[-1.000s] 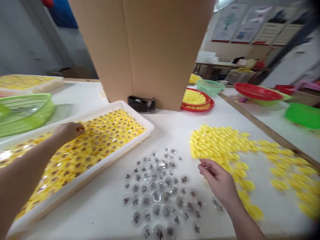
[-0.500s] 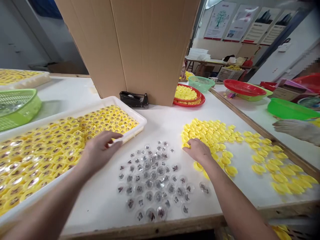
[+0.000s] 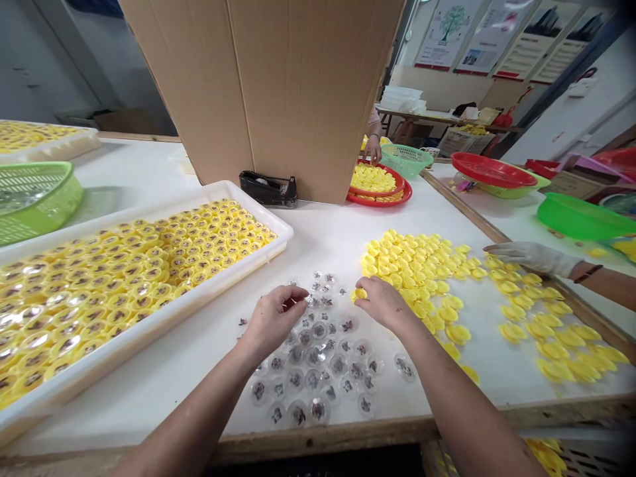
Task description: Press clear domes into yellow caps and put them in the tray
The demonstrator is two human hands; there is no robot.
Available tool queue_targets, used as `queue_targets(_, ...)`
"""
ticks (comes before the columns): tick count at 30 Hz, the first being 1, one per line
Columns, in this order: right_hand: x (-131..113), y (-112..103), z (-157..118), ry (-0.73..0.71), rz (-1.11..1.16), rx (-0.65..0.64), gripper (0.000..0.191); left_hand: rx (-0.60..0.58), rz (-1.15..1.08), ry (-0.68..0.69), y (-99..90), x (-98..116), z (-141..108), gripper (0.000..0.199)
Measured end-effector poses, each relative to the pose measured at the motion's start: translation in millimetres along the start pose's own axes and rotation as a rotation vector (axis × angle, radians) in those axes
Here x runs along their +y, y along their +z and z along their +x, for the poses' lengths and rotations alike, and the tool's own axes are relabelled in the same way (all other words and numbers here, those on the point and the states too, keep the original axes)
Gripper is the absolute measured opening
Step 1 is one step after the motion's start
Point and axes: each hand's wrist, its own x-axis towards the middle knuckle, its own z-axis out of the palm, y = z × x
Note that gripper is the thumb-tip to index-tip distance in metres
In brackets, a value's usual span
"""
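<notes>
Over the far part of a spread of clear plastic caps with small printed figures, my left hand has its thumb and fingers pinched at the edge of a clear cap. My right hand pinches a yellow plastic cap at the left border of a heap of similar yellow caps. A gap separates the two hands. To the left lies a long white tray filled with rows of yellow caps that show printed figures under clear tops.
A black tape dispenser stands before a tall cardboard box. Red trays hold yellow pieces near another person's hand. From the right, a co-worker's gloved hand reaches over yellow caps. A green basket sits left.
My left hand has moved right, from the tray's edge to the clear caps. My right hand has drawn slightly left with a yellow cap. The co-worker's gloved hand has reached further in.
</notes>
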Motion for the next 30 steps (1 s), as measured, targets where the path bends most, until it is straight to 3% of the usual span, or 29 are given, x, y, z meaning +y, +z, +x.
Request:
queue_targets(6, -57.4, -19.3, -22.1, -0.277, 0.266, 0.087, 0.017, -0.283, -0.891, -0.224, 19.7, -5.0, -3.5, 0.038)
queue_targets(9, -70.9, -19.3, -25.5, -0.354, 0.427, 0.069, 0.014, -0.330, -1.120, -0.283, 21.9, -9.3, -4.0, 0.027)
queue_targets(13, -44.1, -2.0, -8.2, -0.265, 0.456, 0.095, 0.029, -0.261, -1.204, -0.326, 14.4, -17.4, -1.2, 0.023)
queue_targets(19, 1.7, 26.0, 21.4, -0.221, 0.320, 0.055, 0.022, -0.224, -1.228, -0.297, 5.5, -25.2, 5.2, 0.029)
queue_targets(26, -6.7, 25.3, 13.3, -0.172, 0.472, 0.078, 0.012, -0.226, -1.247, -0.330, 6.4, -27.4, 4.9, 0.033)
queue_targets(30, -27.5, 7.1, -11.4, -0.185, 0.856, -0.122, 0.017, -0.256, -1.253, -0.317, 10.1, -25.5, 1.6, 0.031)
